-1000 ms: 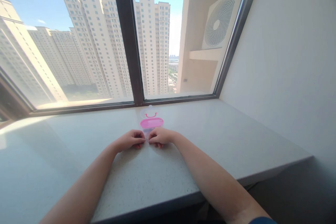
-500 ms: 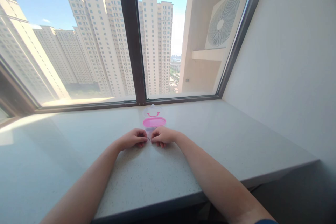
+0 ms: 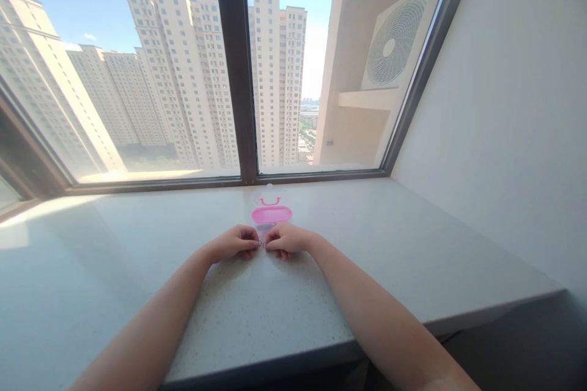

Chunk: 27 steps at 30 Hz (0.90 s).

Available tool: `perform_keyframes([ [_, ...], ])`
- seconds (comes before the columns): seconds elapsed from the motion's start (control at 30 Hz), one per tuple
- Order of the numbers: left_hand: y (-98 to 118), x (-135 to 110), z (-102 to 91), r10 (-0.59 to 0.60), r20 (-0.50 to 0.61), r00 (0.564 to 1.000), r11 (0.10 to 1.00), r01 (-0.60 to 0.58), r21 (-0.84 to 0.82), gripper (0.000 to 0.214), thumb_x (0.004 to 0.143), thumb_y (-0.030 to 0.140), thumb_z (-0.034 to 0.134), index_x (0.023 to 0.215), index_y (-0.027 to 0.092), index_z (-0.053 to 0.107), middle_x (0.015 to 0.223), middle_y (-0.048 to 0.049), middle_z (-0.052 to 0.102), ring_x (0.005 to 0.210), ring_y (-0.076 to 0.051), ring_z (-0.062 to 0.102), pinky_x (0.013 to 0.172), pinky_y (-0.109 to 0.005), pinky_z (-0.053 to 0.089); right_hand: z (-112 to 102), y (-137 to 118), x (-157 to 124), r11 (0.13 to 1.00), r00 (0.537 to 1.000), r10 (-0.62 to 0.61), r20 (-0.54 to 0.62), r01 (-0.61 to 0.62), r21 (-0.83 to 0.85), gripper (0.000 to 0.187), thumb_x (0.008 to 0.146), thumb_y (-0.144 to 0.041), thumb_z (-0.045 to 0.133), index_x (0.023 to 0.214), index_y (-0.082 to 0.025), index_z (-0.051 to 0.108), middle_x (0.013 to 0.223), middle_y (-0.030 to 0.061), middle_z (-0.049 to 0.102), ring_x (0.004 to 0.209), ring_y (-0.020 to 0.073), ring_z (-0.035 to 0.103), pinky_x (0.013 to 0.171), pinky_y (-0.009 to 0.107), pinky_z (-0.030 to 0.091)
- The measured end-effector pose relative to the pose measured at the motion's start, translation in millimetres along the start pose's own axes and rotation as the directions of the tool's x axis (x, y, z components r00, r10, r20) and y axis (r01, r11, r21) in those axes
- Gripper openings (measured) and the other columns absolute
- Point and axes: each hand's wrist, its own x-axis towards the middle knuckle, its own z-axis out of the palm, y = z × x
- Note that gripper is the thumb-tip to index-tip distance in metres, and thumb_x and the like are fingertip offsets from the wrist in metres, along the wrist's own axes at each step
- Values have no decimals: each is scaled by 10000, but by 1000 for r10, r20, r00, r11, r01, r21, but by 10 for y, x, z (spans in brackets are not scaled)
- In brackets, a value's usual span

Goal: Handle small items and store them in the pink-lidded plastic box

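Close together at the middle of the counter, my left hand (image 3: 237, 241) and my right hand (image 3: 288, 239) face each other with fingertips pinched. A small, thin, dark ring (image 3: 260, 244) pokes out from the left fingertips. Another small thin ring (image 3: 265, 245) shows at the right fingertips; what kind of rings they are is too small to tell. Just behind both hands stands a little plastic box (image 3: 271, 214) with a pink inner tray. Its clear lid (image 3: 270, 193) is raised at the back and has a pink handle. My hands partly hide the box's lower front.
The pale speckled counter (image 3: 114, 269) runs to a dark-framed window (image 3: 247, 134) at the back. A white wall (image 3: 495, 134) bounds it on the right. The counter's front edge (image 3: 275, 361) lies beneath my forearms.
The whole view has shifted slightly. My hands keep almost the same pose, fingertips pinched in front of the box.
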Motion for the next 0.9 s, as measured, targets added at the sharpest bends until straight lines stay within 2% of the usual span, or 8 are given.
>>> perform_keyframes([
  [0.9,25,-9,11,-19,-16,1000,1000,19,-9,361,644,493,664,734,157,566,647,11,573,595,-130,555,566,-244,452,5,28,24,1000,1000,0,-10,0,-2,87,775,-195,529,798,-128,580,591,-10,570,435,89,542,414,177,427],
])
